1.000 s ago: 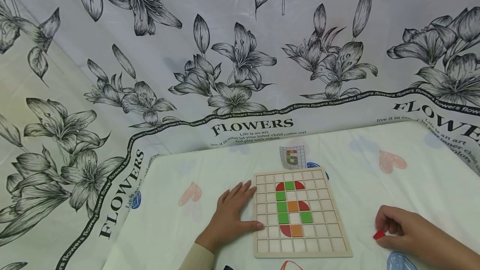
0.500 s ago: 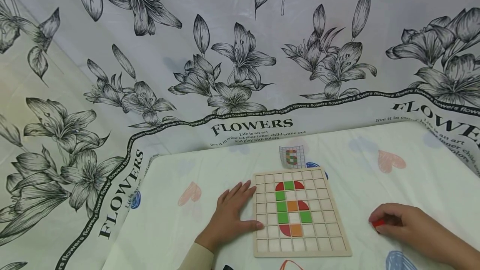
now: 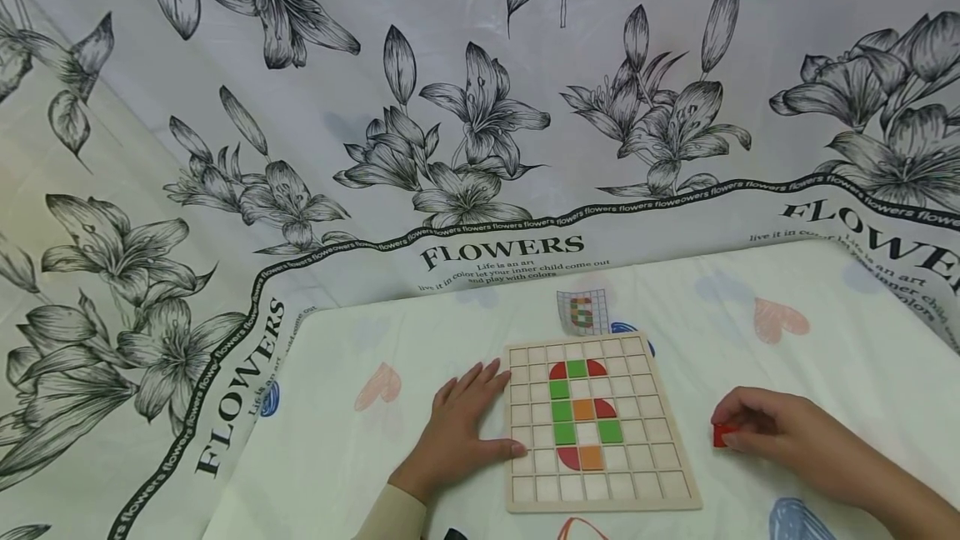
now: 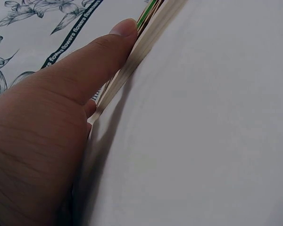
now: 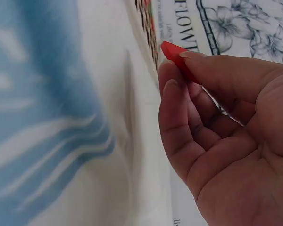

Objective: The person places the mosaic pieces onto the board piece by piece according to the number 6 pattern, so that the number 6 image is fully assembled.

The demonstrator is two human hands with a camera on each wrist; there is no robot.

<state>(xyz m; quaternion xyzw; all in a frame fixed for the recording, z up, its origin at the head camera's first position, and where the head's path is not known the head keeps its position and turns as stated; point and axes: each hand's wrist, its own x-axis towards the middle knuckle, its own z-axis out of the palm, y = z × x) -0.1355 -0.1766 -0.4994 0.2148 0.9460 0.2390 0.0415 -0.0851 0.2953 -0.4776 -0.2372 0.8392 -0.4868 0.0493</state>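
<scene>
A square wooden grid board [image 3: 678,487] lies on the table, with red, green and orange tiles set in some of its cells. My left hand [image 3: 457,432] rests along the board's left side, fingers straight. Its thumb lies on the board's edge, as the left wrist view shows with the wooden rim [image 4: 132,61]. To the right of the board, my right hand [image 3: 783,436] pinches a small red tile [image 3: 722,435] between thumb and fingers. In the right wrist view the red tile [image 5: 179,59] sticks out past the fingertips.
Behind the board lies a small pattern card [image 3: 582,312] with a coloured grid figure. A cloth with printed hearts covers the table [image 3: 322,390]. A flower-printed curtain [image 3: 465,132] hangs at the back and left. Something small and black [image 3: 454,534] shows at the near edge.
My right hand has moved left toward the board with the red tile, which has turned in its fingers to show more of its face. The left hand and board stay in place.
</scene>
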